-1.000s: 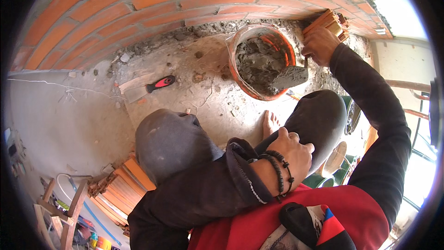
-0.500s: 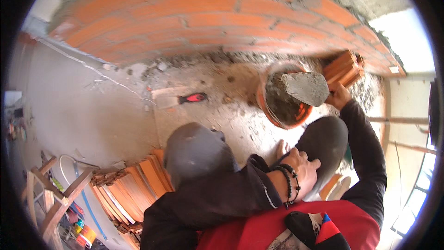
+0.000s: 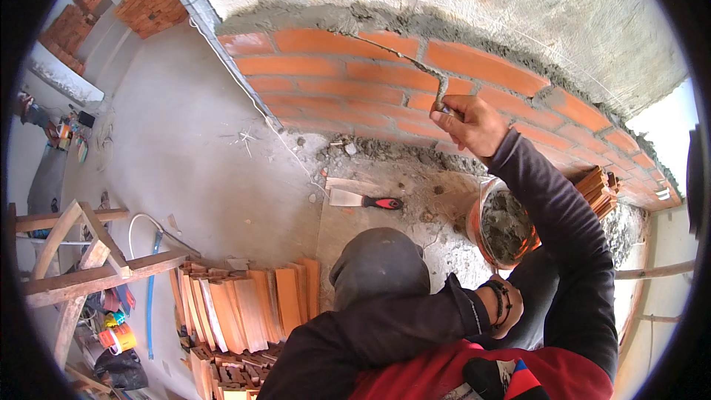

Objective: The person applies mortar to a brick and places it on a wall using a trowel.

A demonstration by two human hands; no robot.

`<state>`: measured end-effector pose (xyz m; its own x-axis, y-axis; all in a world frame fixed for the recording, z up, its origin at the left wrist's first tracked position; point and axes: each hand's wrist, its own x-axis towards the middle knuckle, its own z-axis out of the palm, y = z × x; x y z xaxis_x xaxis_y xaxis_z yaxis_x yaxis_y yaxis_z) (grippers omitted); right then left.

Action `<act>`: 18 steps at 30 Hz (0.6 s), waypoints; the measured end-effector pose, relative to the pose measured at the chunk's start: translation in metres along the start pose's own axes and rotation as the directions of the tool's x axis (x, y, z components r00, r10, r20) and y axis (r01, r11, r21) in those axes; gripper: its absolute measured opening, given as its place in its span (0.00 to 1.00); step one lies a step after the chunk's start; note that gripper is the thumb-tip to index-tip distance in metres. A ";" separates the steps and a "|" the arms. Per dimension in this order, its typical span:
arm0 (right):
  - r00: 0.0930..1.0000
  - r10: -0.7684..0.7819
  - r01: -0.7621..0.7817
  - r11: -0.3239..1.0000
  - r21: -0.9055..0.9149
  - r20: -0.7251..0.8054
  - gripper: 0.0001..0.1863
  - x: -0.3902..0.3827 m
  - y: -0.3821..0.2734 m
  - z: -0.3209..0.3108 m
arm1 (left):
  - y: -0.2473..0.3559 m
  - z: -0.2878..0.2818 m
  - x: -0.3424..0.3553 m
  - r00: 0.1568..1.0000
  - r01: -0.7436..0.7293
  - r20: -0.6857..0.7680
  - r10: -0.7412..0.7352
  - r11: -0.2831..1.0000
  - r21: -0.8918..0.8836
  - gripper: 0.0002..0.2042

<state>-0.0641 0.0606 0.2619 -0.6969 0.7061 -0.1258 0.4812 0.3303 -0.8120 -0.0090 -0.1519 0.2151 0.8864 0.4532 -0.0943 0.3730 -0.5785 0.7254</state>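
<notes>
My right hand grips the handle of a mason's trowel, raised in front of the orange brick wall. The blade shows nearly edge-on, its tip by the wet mortar along the wall's upper edge. Mortar coats the shank. My left hand, with dark bracelets at the wrist, lies by my bent right knee; its fingers are mostly hidden. Below my right forearm stands an orange bucket of grey mortar. On the floor lies a putty knife with a red and black handle.
Flat bricks are stacked at my lower left, with a smaller brick pile against the wall at right. A wooden trestle stands far left. A white cable runs over the floor. Mortar crumbs line the wall's foot.
My right hand has lifted the trowel from above the bucket, up and leftward to the wall's top edge. The view has shifted, showing more of the upper wall. My left hand stays by the knee.
</notes>
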 end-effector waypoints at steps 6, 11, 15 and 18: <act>0.997 0.051 -0.059 0.989 0.137 0.061 0.20 0.016 -0.003 0.012 | -0.005 -0.003 -0.006 0.998 -0.058 -0.011 0.058 0.998 0.036 0.09; 0.999 0.037 -0.043 0.974 0.223 0.033 0.20 0.020 0.007 0.023 | -0.005 -0.004 -0.013 0.998 -0.048 -0.045 0.049 0.999 0.026 0.08; 0.995 0.095 -0.102 0.939 0.330 0.037 0.19 0.014 0.008 0.026 | -0.004 -0.009 -0.017 0.997 -0.045 -0.060 0.046 0.999 0.014 0.08; 0.995 0.079 -0.094 0.955 0.281 0.065 0.19 -0.004 0.010 0.014 | -0.002 -0.018 -0.014 0.999 -0.002 0.053 0.004 1.000 -0.027 0.10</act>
<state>-0.0642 0.0523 0.2459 -0.6898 0.6876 -0.2265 0.3757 0.0726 -0.9239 -0.0273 -0.1448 0.2268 0.9010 0.4146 -0.1274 0.3633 -0.5610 0.7438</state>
